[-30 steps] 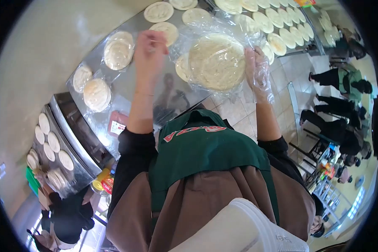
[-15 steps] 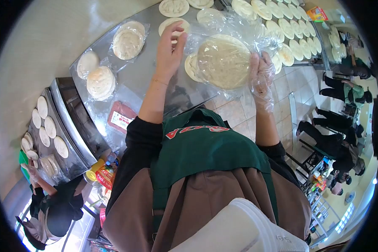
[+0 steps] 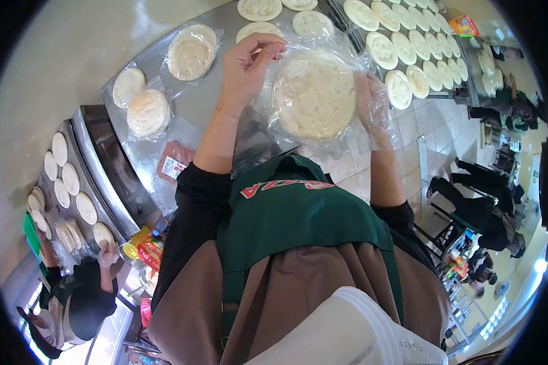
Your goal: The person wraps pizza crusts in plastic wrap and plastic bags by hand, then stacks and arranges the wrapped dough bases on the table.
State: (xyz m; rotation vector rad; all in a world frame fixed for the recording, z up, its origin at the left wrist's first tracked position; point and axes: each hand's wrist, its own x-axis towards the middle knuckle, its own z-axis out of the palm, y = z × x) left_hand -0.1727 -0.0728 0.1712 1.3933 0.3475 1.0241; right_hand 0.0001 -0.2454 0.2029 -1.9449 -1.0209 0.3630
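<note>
Between my hands is a clear plastic bag (image 3: 268,115) with a round, pale flatbread (image 3: 315,94) inside, held over the metal table's edge. My bare left hand (image 3: 252,64) pinches the bag's upper left edge between thumb and fingers. On the other side my right hand (image 3: 372,106), in a clear plastic glove, is closed on the bag's right side, beside the bread's rim. Whether more than one bread is in the bag cannot be made out. Just beyond the bag lies an unbagged flatbread (image 3: 312,24).
Bagged breads (image 3: 192,53) and a reddish packet with a white label (image 3: 175,163) lie on the metal table (image 3: 225,91). Rows of flatbreads (image 3: 382,50) stand at the upper right. A co-worker (image 3: 82,298) handles breads at the lower left; more people are at the right.
My left hand has gone from loosely curled beside the bag to pinching its edge. The bagged bread has shifted left and down slightly. The co-worker's gloved hand has reached a bread.
</note>
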